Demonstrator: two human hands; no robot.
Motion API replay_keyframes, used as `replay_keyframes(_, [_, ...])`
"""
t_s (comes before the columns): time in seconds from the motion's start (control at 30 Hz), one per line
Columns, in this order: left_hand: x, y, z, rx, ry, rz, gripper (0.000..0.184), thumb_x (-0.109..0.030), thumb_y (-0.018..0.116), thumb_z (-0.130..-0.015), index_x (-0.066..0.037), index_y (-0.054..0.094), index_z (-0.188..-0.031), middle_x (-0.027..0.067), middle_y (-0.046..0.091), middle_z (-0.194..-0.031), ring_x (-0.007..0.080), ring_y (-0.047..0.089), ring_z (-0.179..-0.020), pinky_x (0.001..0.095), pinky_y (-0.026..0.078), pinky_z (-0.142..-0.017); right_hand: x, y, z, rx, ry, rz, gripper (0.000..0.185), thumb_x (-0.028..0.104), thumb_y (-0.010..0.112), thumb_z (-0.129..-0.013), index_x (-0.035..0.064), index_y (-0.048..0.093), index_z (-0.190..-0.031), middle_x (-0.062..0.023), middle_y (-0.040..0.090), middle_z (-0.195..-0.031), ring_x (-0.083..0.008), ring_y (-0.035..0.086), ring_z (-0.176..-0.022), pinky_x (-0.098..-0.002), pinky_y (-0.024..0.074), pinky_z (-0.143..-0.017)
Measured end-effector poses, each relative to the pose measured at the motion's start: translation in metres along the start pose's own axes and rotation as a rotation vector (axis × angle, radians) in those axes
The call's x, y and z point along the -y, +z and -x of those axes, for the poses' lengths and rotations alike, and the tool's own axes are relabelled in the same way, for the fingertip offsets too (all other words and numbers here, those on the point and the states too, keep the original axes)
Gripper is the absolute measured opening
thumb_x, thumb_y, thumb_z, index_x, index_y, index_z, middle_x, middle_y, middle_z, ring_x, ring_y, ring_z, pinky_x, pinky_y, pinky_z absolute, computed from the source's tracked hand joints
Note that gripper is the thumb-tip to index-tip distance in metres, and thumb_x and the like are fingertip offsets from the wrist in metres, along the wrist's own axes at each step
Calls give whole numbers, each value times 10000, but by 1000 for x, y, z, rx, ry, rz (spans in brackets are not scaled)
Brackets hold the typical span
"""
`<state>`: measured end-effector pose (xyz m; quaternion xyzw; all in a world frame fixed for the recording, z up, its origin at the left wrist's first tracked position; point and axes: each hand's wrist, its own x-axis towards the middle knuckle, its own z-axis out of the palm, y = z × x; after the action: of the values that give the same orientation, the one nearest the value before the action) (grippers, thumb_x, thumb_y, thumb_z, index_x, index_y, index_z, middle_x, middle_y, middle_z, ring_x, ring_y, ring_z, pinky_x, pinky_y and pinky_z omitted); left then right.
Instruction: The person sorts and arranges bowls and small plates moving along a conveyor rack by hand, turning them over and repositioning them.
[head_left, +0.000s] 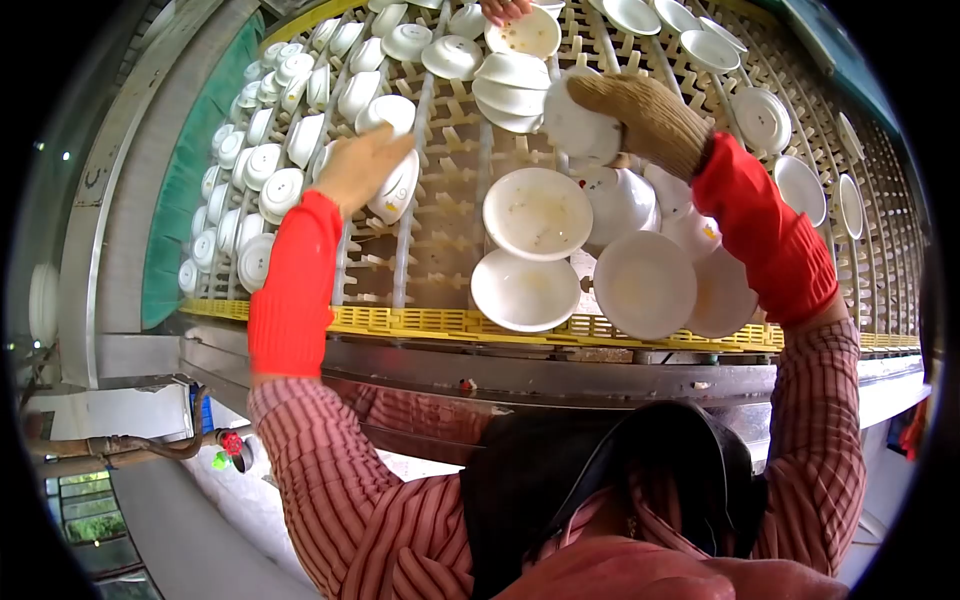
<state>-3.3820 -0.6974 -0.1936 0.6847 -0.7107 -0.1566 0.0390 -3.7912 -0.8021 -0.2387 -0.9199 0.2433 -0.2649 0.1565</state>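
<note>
My left hand [362,168], bare above a red sleeve cuff, has its fingers over the rim of a tilted white bowl [398,192] on the pegged conveyor rack. Just beyond the fingers sits another upturned bowl [386,116]. My right hand [648,112], in a brown knitted glove, grips a white bowl [582,128] by its edge, thumb on the near face. Below it are loose bowls, among them one with food bits [538,214], a white one [526,290] and a leaning one [645,284]. A nested stack of bowls [511,92] stands left of the glove.
Rows of small upturned bowls [262,166] fill the rack's left side. More dishes [800,190] stand at the right. Another person's hand [506,10] touches a soiled bowl [523,36] at the top. A yellow edge strip [420,322] and metal ledge [560,380] run in front of me.
</note>
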Motion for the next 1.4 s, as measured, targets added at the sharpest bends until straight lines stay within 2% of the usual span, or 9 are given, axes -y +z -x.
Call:
replay_keyframes(0.2, [-100,24,80,-475,409,-290,507,-265,813,-927,-26,702,-1360,212,719,-1346,442,647,-1304,538,484,-1156,73,9,-75,57,387,-1476,623,465,682,-1108,-62,614,-1433,-192,772,-1269,-220,776,-1141,-390,651,-1014])
replay_keyframes(0.27, [-127,25,86,-498,603,-306,475,-250,846,-866,-38,738,-1276,190,727,-1323,413,646,-1309,543,482,-1160,54,11,-79,159,105,-535,628,446,732,-1074,-37,615,-1458,-184,770,-1265,-242,779,-1129,-379,646,-1009])
replay_keyframes(0.4, [-130,38,75,-342,821,-409,406,-261,867,-760,-52,780,-1097,153,745,-1234,370,654,-1280,525,467,-1201,50,5,-17,30,177,-440,311,272,687,-1063,78,705,-1306,-159,768,-1165,-297,792,-1008,-368,656,-885])
replay_keyframes(0.5, [-134,36,67,-125,750,-181,219,-193,828,-834,-32,786,-977,133,755,-1165,385,693,-1184,518,442,-1252,22,-24,30,-115,-473,324,293,314,654,-1091,50,720,-1201,-165,785,-1125,-311,789,-997,-373,649,-869])
replay_keyframes(0.57, [-133,35,68,-33,575,82,211,-205,787,-914,-17,788,-1010,138,767,-1178,352,721,-1166,487,482,-1209,62,-53,48,205,368,1,424,261,793,-978,61,717,-1344,-204,773,-1154,-372,757,-1061,-444,632,-906])
replay_keyframes(0.8, [-103,15,80,-327,-230,723,519,-441,703,-1070,19,753,-1307,107,788,-1164,203,744,-1050,297,587,-938,58,-64,120,110,120,113,929,366,938,-811,53,569,-1603,-280,577,-1602,-430,671,-1354,-480,564,-1120])
replay_keyframes(0.9, [-76,15,78,-536,-116,18,468,-381,723,-1061,23,768,-1294,147,785,-1122,220,736,-999,353,577,-857,69,-69,125,174,192,45,979,377,945,-781,62,551,-1620,-300,538,-1631,-457,645,-1383,-494,519,-1181])
replay_keyframes(1.13, [-162,27,133,13,622,-159,480,-510,847,-867,-64,799,-1037,120,770,-1014,309,680,-980,451,552,-868,98,-87,147,380,-216,-117,1116,654,902,-762,-48,532,-1547,-368,662,-1389,-528,632,-1332,-639,266,-1311])
replay_keyframes(1.4, [-162,44,141,76,441,-269,464,-600,792,-898,-143,856,-952,146,806,-930,358,749,-919,484,587,-844,85,-95,184,590,-50,67,726,612,854,-753,40,716,-1177,-235,697,-1030,-503,665,-1005,-596,466,-1092])
